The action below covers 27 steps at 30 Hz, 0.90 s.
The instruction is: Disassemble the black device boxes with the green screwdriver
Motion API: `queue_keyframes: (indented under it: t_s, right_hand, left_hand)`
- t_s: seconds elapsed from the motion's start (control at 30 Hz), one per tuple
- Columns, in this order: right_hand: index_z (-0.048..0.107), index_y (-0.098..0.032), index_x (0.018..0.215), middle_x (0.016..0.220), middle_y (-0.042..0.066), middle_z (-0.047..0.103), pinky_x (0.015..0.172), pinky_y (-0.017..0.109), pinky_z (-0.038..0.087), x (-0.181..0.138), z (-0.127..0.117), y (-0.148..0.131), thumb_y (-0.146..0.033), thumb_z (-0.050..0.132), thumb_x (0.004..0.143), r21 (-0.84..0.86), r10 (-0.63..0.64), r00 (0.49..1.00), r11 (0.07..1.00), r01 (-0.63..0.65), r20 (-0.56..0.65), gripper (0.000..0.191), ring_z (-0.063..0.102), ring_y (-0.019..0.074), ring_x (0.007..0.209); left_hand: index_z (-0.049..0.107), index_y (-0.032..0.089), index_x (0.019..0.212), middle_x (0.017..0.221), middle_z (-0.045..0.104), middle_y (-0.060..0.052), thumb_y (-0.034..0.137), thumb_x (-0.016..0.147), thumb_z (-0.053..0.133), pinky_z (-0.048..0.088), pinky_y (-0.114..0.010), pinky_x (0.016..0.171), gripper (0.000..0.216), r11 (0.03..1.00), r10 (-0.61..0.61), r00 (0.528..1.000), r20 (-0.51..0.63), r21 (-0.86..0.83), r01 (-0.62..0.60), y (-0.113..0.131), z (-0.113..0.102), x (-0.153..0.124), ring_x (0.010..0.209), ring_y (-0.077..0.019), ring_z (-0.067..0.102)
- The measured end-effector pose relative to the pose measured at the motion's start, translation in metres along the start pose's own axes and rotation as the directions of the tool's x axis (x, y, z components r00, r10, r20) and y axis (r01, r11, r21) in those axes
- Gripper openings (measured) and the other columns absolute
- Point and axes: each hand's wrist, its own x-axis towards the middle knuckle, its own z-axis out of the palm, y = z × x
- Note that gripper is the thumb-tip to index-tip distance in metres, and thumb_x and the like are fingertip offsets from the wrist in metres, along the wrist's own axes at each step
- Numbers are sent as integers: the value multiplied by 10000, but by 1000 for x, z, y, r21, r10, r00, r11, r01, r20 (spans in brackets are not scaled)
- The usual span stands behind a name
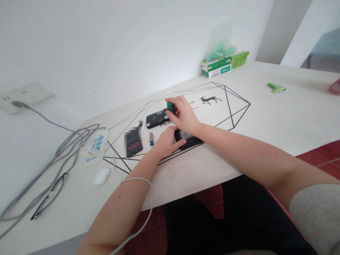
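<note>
My right hand (184,115) is closed around a green and black screwdriver handle (170,106), held upright; its tip is hidden. Below it a flat black device (190,143) with a pale label lies on the table, partly covered by both hands. My left hand (168,141) grips the device's left side, thumb over the near edge. Just left of the hands sits a black box (154,119) with small stickers, and another black piece (165,114) touches its right side. A small screwdriver (151,139) with a pinkish and blue handle lies nearer my left hand.
A phone (136,145) with a blurred-out screen lies left. Farther left are a power strip (97,147), a white earbud case (102,176), glasses (50,196) and grey cable loops. Green boxes (216,64) under a plastic bag stand by the wall; a green wrapper (276,87) lies right.
</note>
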Motion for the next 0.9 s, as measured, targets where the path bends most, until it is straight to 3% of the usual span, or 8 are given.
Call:
queue_keyframes:
  t_s: [0.27,0.63,0.9]
  right_hand:
    - [552,-222,1340,1123,94,558,889,452,609,3,-3,0,-233,556,964,-16,-3,1000,1000,2,-29,377,559,221,938]
    - [552,-207,1339,1163,112,571,1016,502,574,-2,2,-2,-236,545,975,13,-41,999,999,41,27,364,593,259,1100]
    - [542,-230,1359,1187,112,569,1002,510,585,-1,0,-1,-245,539,982,0,-19,999,1000,19,40,377,589,261,1091]
  left_hand:
    - [537,158,1360,1355,615,-195,604,961,613,459,-561,1113,603,1000,3,1000,-2,-6,-3,-1,0,0,1284,-379,587]
    - [494,163,1459,1373,620,-196,633,984,579,443,-553,1137,673,999,35,999,-7,-11,-35,-2,1,1,1352,-387,555]
    - [489,161,1459,1435,590,-200,615,982,596,445,-551,1139,667,999,32,999,-12,-9,-32,-3,2,0,1357,-377,553]
